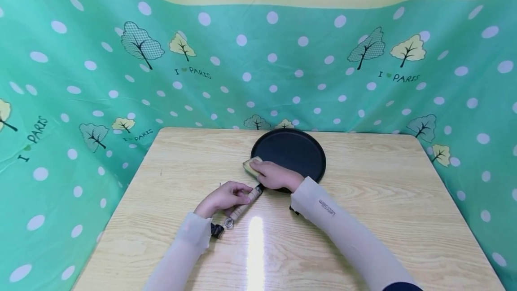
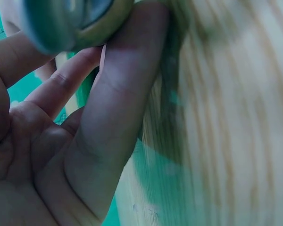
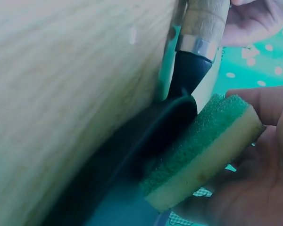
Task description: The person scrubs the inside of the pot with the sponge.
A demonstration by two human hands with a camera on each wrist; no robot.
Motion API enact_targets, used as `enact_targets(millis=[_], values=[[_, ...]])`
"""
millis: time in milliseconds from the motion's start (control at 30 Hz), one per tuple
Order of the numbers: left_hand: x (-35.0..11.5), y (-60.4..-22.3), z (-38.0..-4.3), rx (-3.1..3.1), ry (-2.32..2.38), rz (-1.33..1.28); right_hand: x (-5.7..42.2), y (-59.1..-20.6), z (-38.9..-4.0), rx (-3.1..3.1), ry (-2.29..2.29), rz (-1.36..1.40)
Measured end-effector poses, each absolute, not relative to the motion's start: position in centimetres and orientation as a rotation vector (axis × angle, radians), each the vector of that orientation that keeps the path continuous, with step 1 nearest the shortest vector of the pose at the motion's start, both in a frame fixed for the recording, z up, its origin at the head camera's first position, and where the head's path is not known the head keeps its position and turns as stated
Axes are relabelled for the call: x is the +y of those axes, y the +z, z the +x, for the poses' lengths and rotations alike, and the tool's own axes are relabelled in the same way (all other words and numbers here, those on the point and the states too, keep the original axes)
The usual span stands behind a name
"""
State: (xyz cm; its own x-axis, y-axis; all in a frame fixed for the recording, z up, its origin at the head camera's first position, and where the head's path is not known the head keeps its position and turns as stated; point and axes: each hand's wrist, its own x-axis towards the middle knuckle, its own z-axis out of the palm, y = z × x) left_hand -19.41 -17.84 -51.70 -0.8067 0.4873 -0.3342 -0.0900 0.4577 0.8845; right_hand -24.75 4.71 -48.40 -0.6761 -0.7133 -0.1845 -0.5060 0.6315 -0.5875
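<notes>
Both arms (image 1: pixel 343 232) slant inward, left hand (image 1: pixel 226 197) holding handle (image 1: pixel 244 206), right hand (image 1: pixel 278 175) sponge (image 3: pixel 205 157).

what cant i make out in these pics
Pan: head view, right hand and sleeve cover part of its near rim.
Sponge: head view, partly under the right hand.
Handle end: left wrist view, blurred, cut off by the top edge.
Sleeve print: head view, too small to read.

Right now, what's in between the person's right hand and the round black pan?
A rectangular green-and-pale-yellow sponge: the right wrist view shows the right hand holding it, its green side turned towards the pan.
</notes>
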Motion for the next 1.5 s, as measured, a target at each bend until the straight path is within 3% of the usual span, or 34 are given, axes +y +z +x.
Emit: enact_targets(millis=[1233, 1500], values=[[-17.7, -51.6, -19.4, 2.146, 1.364, 0.315, 3.6, -48.8, -31.6, 2.571, -0.762, -0.544], [-17.7, -51.5, -19.3, 2.137, 1.354, 0.299, 4.6, -48.8, -32.2, 2.698, -0.495, -0.549]])
